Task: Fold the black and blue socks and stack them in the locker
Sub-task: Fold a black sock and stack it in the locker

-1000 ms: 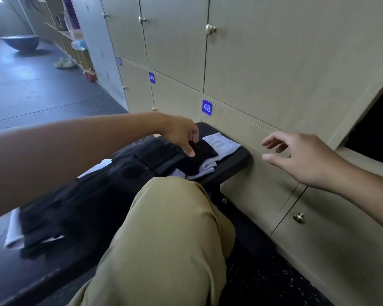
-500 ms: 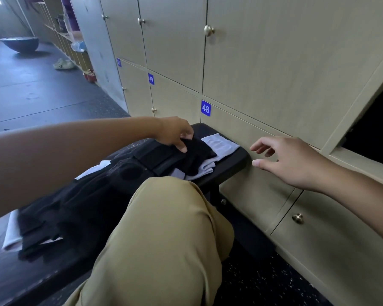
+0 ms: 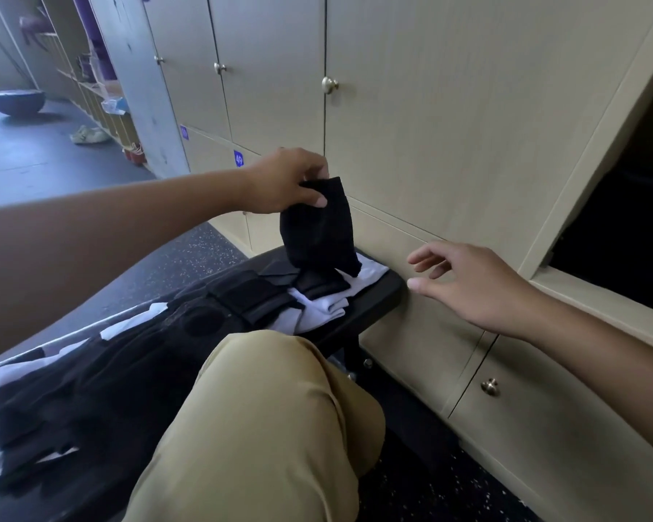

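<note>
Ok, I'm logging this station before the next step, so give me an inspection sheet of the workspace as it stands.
Surface: black bench, its end close to the locker fronts.
Job's things: black sock hangs lifted above the bench end; another black sock lies on pale folded socks; open locker at right, interior dark, contents cannot be told.
Clutter: pile of dark and white garments along the bench.
Grippers: left hand pinches the lifted sock's top; right hand is open in the air, holding nothing.
Cables: nothing seen.
Surroundings: shut beige locker doors with round knobs, shelving and a shoe far left.
</note>
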Tool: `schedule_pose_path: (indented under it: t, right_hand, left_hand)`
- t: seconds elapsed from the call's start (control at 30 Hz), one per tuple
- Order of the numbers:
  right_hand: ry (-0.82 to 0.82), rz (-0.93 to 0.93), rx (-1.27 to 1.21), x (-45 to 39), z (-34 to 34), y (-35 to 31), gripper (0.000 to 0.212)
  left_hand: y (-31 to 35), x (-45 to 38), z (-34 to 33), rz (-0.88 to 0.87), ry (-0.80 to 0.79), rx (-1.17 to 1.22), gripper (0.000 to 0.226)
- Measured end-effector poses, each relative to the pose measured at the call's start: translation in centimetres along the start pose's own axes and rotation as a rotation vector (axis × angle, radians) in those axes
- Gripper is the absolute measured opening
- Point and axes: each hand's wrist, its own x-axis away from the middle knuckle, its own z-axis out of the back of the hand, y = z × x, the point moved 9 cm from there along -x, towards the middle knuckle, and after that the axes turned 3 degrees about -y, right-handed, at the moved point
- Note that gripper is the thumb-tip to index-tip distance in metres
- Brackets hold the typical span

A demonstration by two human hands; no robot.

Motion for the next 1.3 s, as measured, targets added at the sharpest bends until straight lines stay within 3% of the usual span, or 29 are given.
schedule_pose_path:
  t: [0.37, 0.57, 0.67, 0.9, 1.03, 1.1, 1.17, 1.3]
  right_hand:
    - [-0.014, -0.099, -0.217, -0.1, -0.3, 0.6, 0.058]
    - [-0.094, -0.060, -0.324, 0.6, -0.1, 0.6, 0.023]
    - [-0.077, -0.059, -0.348, 1.0, 0.5, 1.2, 0.011]
    - [0.157, -0.083, -0.548, 1.6, 4.3, 2.6, 0.013]
    - [0.302, -0.097, -0.699, 2.6, 6.8, 4.2, 0.018]
    - [0.353, -0.100, -0.747, 3.1, 7.7, 4.8, 0.025]
    - [0.406, -0.092, -0.775, 3.7, 8.5, 5.2, 0.016]
    - [0.471, -0.056, -0.803, 4.8, 10.0, 5.2, 0.021]
  left_hand:
    - [7.0, -0.2, 4.0, -0.146, 0.017, 0.147, 0.015]
    - [7.8, 0.1, 5.8, -0.137, 0.033, 0.336, 0.012]
    - [7.0, 0.1, 6.3, -0.088, 0.046, 0.428, 0.028]
    - [4.1, 0.6, 5.2, -0.012, 0.110, 0.707, 0.031]
    - [3.7, 1.2, 3.3, -0.027, 0.070, 0.832, 0.046]
    - [4.1, 1.4, 2.5, -0.037, 0.051, 0.862, 0.046]
    - [4.6, 1.3, 2.0, -0.050, 0.036, 0.883, 0.047]
    - [6.2, 1.0, 0.7, -0.099, -0.015, 0.920, 0.041]
